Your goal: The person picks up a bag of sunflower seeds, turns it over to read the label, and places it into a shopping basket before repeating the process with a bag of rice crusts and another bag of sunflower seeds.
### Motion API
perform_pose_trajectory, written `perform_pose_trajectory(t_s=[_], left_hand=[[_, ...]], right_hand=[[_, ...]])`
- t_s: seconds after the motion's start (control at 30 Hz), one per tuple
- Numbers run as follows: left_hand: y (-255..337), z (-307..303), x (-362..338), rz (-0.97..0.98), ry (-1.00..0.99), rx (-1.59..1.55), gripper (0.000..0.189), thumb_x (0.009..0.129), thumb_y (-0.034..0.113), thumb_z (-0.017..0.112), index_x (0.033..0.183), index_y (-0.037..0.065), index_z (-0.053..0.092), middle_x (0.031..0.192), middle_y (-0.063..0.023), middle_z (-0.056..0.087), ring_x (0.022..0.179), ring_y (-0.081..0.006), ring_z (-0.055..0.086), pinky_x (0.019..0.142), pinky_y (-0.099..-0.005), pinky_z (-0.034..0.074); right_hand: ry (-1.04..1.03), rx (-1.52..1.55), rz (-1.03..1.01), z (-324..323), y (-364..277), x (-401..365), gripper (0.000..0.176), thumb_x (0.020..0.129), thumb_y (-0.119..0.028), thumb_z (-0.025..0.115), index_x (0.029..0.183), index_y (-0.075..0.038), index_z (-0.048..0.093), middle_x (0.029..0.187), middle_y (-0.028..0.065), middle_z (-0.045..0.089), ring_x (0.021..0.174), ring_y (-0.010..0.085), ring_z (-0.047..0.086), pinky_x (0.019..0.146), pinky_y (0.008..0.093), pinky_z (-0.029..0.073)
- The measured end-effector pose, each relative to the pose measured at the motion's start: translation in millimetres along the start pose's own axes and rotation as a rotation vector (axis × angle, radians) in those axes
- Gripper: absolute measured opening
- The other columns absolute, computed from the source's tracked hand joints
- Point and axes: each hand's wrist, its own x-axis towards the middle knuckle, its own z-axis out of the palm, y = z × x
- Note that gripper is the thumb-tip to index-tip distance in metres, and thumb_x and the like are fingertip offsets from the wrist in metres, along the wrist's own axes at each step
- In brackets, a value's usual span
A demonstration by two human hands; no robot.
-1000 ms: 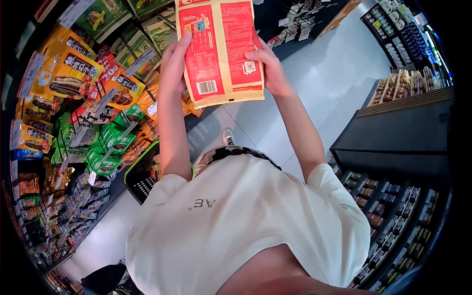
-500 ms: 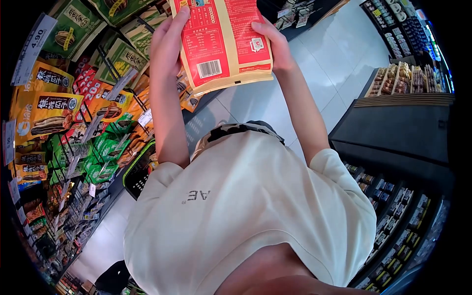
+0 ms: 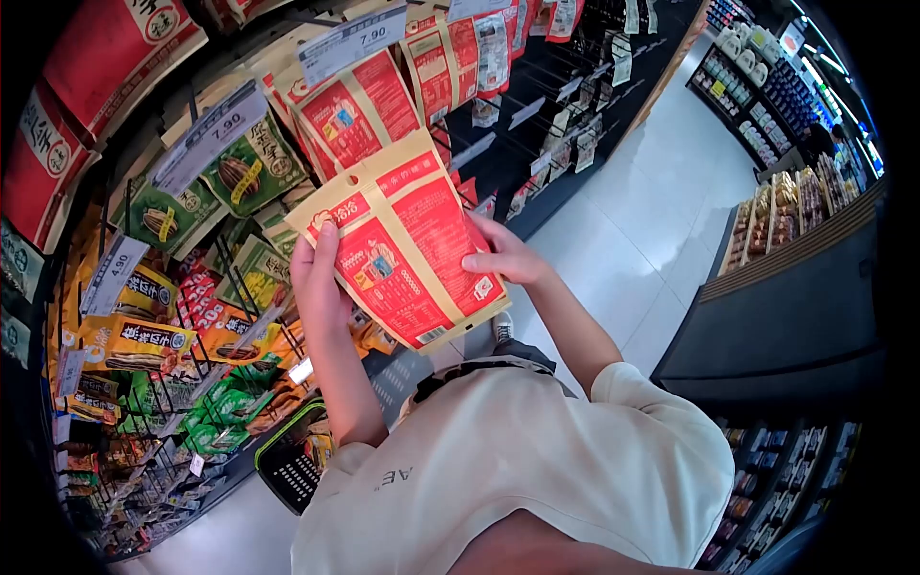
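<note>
In front of my chest is a red and cream snack bag (image 3: 407, 254), its printed back facing me and a hang hole in its top edge. My left hand (image 3: 321, 278) grips its left side with the thumb on the front. On the right side, my right hand (image 3: 506, 257) pinches the lower edge, thumb lying across the red panel. Just beyond the bag hang similar red and cream bags (image 3: 353, 113) on the rack. Nearest my left hand are green seed bags (image 3: 251, 165) and yellow bags (image 3: 139, 340) on hooks.
A black shopping basket (image 3: 292, 460) with a green rim sits low at my left and holds packets. Price tags (image 3: 355, 40) jut from the left rack. To the right stand a dark counter (image 3: 767, 297) and bins of packaged snacks (image 3: 781, 216). Pale floor tiles (image 3: 632, 220) run between.
The view has tilted up and shows more of the rack. The bag now appears lower and tilted, its whole back visible. Both hands still hold it.
</note>
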Motion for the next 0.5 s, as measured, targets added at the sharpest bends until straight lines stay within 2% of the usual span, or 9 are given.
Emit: perform_pose_trajectory(t_s=[0.1,0.13,0.17,0.23,0.3,0.37,0.4,0.43,0.5], left_hand=[[-17.5,15.5,1.6,0.073,0.003,-0.017,0.023,0.088,0.018,0.052,0.104,0.001,0.052,0.096,-0.0094,0.061,0.08,-0.0119,0.061,0.068,-0.025,0.051],[-22.1,22.0,-1.7,0.086,-0.001,-0.018,0.024,0.088,0.018,0.053,0.103,0.0,0.053,0.096,-0.0091,0.061,0.081,-0.0124,0.06,0.07,-0.0253,0.05],[-28.7,25.0,-4.0,0.085,0.025,-0.01,0.024,0.088,0.018,0.053,0.103,0.0,0.053,0.096,-0.0091,0.061,0.081,-0.0124,0.06,0.07,-0.0253,0.05],[-43.2,25.6,-8.8,0.129,-0.064,0.058,0.024,0.088,0.018,0.054,0.103,-0.001,0.054,0.097,-0.0086,0.061,0.082,-0.0122,0.059,0.072,-0.0255,0.049],[-55.0,29.4,-14.9,0.149,-0.035,0.098,0.025,0.087,0.018,0.055,0.101,-0.002,0.057,0.096,-0.0078,0.061,0.084,-0.0118,0.058,0.076,-0.0258,0.046],[-65.9,31.2,-18.8,0.207,-0.093,0.307,0.023,0.087,0.019,0.056,0.097,-0.001,0.059,0.095,-0.0063,0.061,0.083,-0.0127,0.056,0.08,-0.0287,0.044],[-73.6,30.0,-18.0,0.248,-0.082,0.42,0.022,0.086,0.019,0.057,0.092,-0.001,0.061,0.092,-0.006,0.061,0.085,-0.0149,0.055,0.086,-0.032,0.04],[-75.1,37.2,-20.7,0.236,-0.041,0.428,0.022,0.086,0.019,0.057,0.092,-0.001,0.061,0.092,-0.006,0.061,0.085,-0.0149,0.055,0.086,-0.032,0.04],[-72.9,57.4,-19.4,0.239,-0.202,0.492,0.023,0.085,0.02,0.057,0.091,-0.002,0.061,0.092,-0.0075,0.061,0.087,-0.0163,0.055,0.091,-0.0338,0.037]], right_hand=[[-0.076,-0.086,0.004,-22.6,-12.1,-1.1,0.076,0.068,-0.023,0.072,0.129,0.001,0.032,0.123,0.008,0.046,0.114,0.015,0.043,0.097,0.03,0.032],[-0.115,-0.058,0.047,-30.7,-18.0,-2.6,0.075,0.068,-0.016,0.073,0.128,0.0,0.033,0.123,0.0072,0.046,0.115,0.0147,0.042,0.098,0.0305,0.032],[-0.132,-0.046,0.062,-40.4,-18.2,-3.8,0.075,0.068,-0.016,0.073,0.128,0.0,0.033,0.123,0.0072,0.046,0.115,0.0147,0.042,0.098,0.0305,0.032],[-0.218,0.028,0.104,-57.3,-15.7,-3.9,0.072,0.068,-0.008,0.073,0.128,-0.001,0.034,0.123,0.0069,0.046,0.114,0.0146,0.043,0.097,0.0318,0.034],[-0.247,0.056,0.128,-71.7,-17.0,-5.4,0.07,0.069,-0.003,0.071,0.128,-0.001,0.034,0.123,0.0071,0.046,0.113,0.0144,0.044,0.096,0.0324,0.037],[-0.206,-0.056,0.023,-85.8,-18.4,-6.7,0.062,0.072,-0.006,0.07,0.126,-0.001,0.039,0.122,0.0064,0.046,0.111,0.0135,0.044,0.096,0.0304,0.034],[-0.19,0.039,-0.047,-92.6,-12.9,-5.3,0.052,0.074,-0.005,0.068,0.12,0.0,0.045,0.118,0.0059,0.048,0.107,0.0129,0.047,0.091,0.0282,0.038],[-0.214,0.057,-0.016,-98.8,-11.4,-4.7,0.052,0.074,-0.005,0.068,0.12,0.0,0.045,0.118,0.0059,0.048,0.107,0.0129,0.047,0.091,0.0282,0.038],[-0.184,-0.046,-0.124,-111.3,-15.8,2.4,0.042,0.077,-0.003,0.064,0.115,0.002,0.049,0.114,0.006,0.05,0.1,0.012,0.051,0.082,0.0242,0.042]])
